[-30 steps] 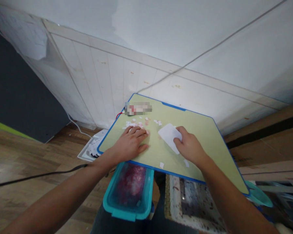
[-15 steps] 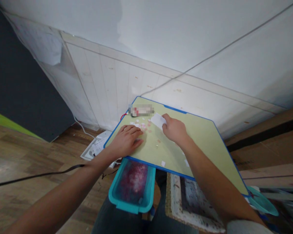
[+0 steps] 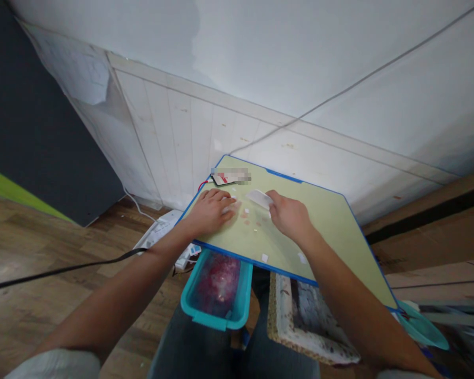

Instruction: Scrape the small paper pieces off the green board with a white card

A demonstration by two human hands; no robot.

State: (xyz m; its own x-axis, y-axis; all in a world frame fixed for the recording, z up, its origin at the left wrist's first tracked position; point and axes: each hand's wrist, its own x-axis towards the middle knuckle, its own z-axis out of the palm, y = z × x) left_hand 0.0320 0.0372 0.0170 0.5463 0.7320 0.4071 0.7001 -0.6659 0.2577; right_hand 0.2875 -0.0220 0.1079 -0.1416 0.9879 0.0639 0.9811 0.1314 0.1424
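Note:
A yellow-green board [image 3: 332,252] with a blue rim lies in front of me. My right hand [image 3: 290,213] pinches a white card [image 3: 259,198], held tilted above the board's middle. My left hand [image 3: 213,210] rests palm down on the board's left part, fingers loosely bent and thumb apart. Blurred small pale pieces show at its fingertips, and its palm hides what is beneath. Between both hands lie several small white and pinkish pieces [image 3: 247,211]. Nearer the front edge are two white square pieces [image 3: 264,258].
A phone-like flat object [image 3: 225,178], partly pixelated, with a red cord lies at the board's far left corner. Below the front edge sits a teal tub [image 3: 187,305] with pinkish contents. A speckled, rough-edged frame [image 3: 274,316] is right of it. A wall [image 3: 237,129] stands behind the board.
My left hand has moved slightly away from me over the scattered pieces, covering most of the cluster. The white card in my right hand has tilted and shifted slightly right.

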